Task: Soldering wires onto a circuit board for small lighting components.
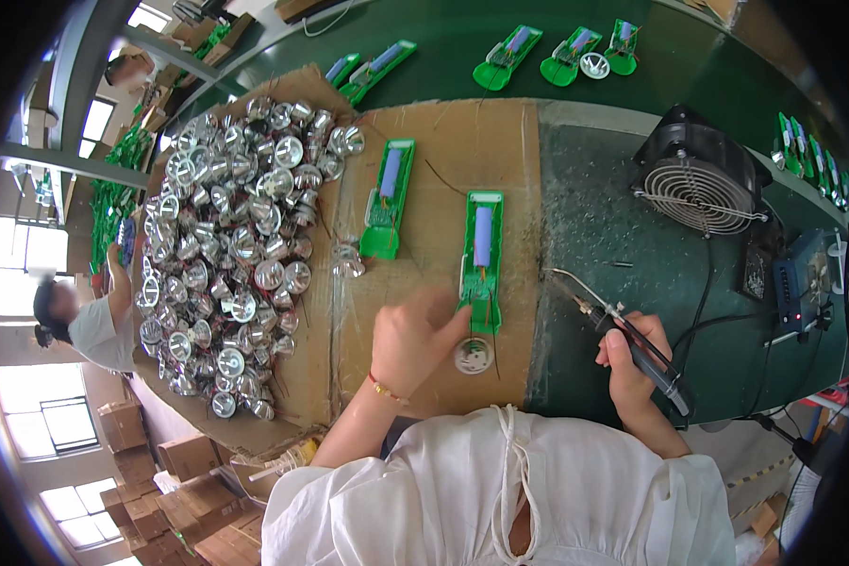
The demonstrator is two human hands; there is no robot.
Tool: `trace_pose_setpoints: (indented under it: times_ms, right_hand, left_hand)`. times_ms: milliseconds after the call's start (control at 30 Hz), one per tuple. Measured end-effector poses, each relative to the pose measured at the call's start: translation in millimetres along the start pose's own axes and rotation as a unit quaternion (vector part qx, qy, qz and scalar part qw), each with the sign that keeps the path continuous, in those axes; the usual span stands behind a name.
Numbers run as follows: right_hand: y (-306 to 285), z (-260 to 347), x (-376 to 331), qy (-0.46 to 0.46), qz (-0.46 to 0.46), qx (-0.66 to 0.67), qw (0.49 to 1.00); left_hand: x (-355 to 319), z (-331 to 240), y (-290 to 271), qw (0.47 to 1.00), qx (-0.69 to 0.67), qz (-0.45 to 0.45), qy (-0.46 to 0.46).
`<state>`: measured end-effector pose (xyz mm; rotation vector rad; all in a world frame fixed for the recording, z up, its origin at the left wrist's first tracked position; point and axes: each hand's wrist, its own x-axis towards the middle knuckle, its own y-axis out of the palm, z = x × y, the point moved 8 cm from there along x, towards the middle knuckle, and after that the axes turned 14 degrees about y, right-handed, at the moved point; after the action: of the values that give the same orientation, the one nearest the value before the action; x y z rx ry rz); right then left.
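A green plastic housing (pixel 482 316) with a purple cylindrical battery (pixel 483 236) and a small circuit board lies in front of me on the cardboard. At its lower end sits a round lamp reflector (pixel 474 357), with thin wires beside it. My left hand (pixel 413 332) is at the housing's lower left edge, thumb stretched toward the board; its fingers are blurred, so what they hold is unclear. Further right, my right hand (pixel 632 357) grips a soldering iron (pixel 653 370), its tip pointing up and left, away from the housing. A second green housing (pixel 383 226) with battery lies to the left.
A large heap of silvery reflectors (pixel 245 236) covers the left cardboard. Several green housings (pixel 507 58) lie along the far side. A black fan (pixel 698 174) stands at right, near a blue box-shaped unit (pixel 802 283) with cables. A person (pixel 94 316) sits at far left.
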<state>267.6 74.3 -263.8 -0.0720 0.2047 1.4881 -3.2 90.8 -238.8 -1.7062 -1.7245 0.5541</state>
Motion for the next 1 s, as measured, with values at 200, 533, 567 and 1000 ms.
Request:
trace_pose_setpoints:
  times_ms: [200, 533, 567, 1000]
  right_hand:
    - [-14.0, -5.7, 14.3, -0.002, -0.046, -0.018, 0.999]
    - [-13.0, -25.6, 17.5, 0.071, -0.007, 0.001, 0.997]
    - [-16.1, -27.4, 18.8, 0.065, -0.014, -0.011, 0.998]
    - [-24.0, -36.3, 12.6, 0.086, -0.05, 0.014, 0.995]
  left_hand:
    - [75.4, 7.1, 26.8, 0.992, -0.063, 0.099, -0.05]
    - [343.7, 103.5, -11.9, 0.986, 0.168, -0.013, -0.008]
    - [352.7, 76.9, -0.8, 0.974, 0.187, -0.068, 0.105]
    - [339.7, -24.2, 134.7, 0.961, 0.232, 0.09, 0.121]
